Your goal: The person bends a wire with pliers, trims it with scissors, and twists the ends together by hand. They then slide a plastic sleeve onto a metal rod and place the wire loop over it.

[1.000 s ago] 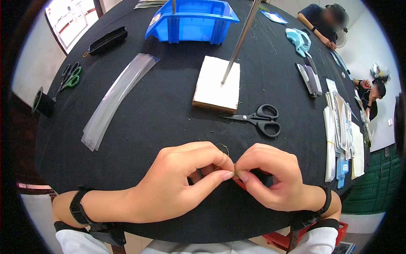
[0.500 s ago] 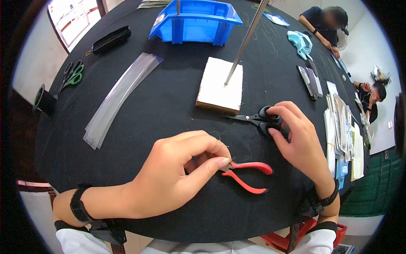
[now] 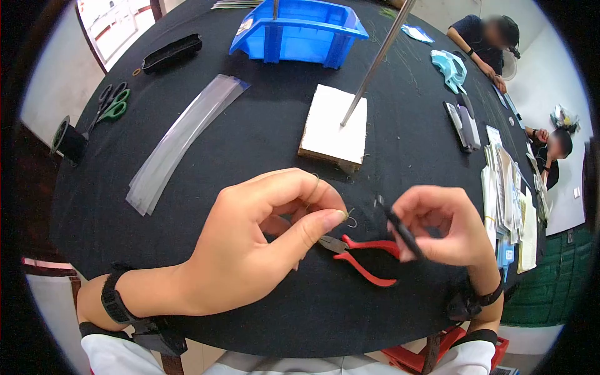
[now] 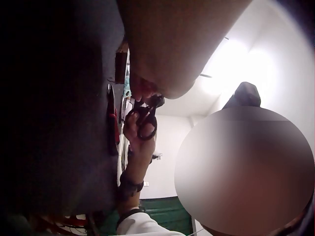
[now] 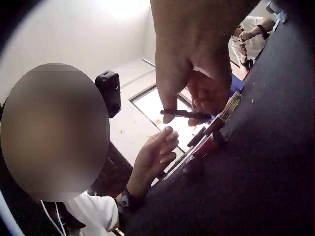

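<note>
My left hand (image 3: 337, 215) hovers over the black table's near middle and pinches a thin wire (image 3: 351, 219) with a small hook end between thumb and forefinger. My right hand (image 3: 406, 232) is just to its right, fingers curled round black scissors (image 3: 400, 228) lifted off the table. The scissors' tip points toward the wire, a short gap apart. In the left wrist view the scissors (image 4: 143, 122) show in the right hand. The right wrist view has the scissors (image 5: 186, 114) under the fingers. Red-handled pliers (image 3: 365, 253) lie on the table below both hands.
A white block (image 3: 334, 128) with a slanted metal rod stands beyond the hands, a blue bin (image 3: 300, 28) behind it. A clear plastic strip (image 3: 187, 134), green scissors (image 3: 112, 106) and a black spool (image 3: 65, 140) lie left. Stacked cards (image 3: 506, 187) sit right. Two people sit at the far right.
My right hand left the left hand, reached to the black scissors by the white block, picked them up and brought them back. The red pliers now lie uncovered.
</note>
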`<state>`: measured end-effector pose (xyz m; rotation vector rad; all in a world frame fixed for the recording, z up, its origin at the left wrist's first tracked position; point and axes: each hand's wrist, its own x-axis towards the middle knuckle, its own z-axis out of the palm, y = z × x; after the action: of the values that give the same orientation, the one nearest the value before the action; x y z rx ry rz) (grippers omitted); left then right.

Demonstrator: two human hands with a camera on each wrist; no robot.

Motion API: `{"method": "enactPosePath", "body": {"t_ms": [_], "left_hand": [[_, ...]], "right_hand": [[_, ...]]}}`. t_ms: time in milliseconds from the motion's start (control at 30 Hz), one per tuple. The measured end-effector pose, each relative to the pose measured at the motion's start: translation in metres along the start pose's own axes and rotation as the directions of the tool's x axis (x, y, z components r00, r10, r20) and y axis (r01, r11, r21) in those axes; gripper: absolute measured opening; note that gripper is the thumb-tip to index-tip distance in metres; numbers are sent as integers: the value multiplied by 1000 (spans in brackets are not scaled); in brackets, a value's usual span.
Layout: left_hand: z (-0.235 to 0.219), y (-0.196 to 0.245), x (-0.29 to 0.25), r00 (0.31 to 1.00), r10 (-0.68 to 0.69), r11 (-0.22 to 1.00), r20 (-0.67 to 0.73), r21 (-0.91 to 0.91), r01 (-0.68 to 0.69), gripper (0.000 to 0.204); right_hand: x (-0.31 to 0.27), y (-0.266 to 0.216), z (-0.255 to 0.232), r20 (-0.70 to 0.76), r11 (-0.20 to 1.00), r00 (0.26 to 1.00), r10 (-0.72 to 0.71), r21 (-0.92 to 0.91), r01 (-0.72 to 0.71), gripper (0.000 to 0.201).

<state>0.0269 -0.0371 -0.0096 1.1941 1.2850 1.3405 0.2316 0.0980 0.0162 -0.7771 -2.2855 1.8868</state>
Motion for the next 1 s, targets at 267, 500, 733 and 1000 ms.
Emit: {"method": "enactPosePath", "body": {"t_ms": [267,500,733,1000], "left_hand": [[-3,5,0,999,-3,993,32,-115,6,11],[-4,6,2,996,-66,966,55,-246,77,12],[-5,5,2,990,-126,953,65,-268,139,12],[-4,0,1,984,-170,933,47,-314,176,13]], "right_hand": [[4,10,2,155,979,978,-142,-126,162,44],[6,7,3,166,958,976,-139,-228,176,42],[6,9,4,142,923,968,-205,-300,239,34],[6,4,4,186,875,963,-197,-410,258,25]]}}
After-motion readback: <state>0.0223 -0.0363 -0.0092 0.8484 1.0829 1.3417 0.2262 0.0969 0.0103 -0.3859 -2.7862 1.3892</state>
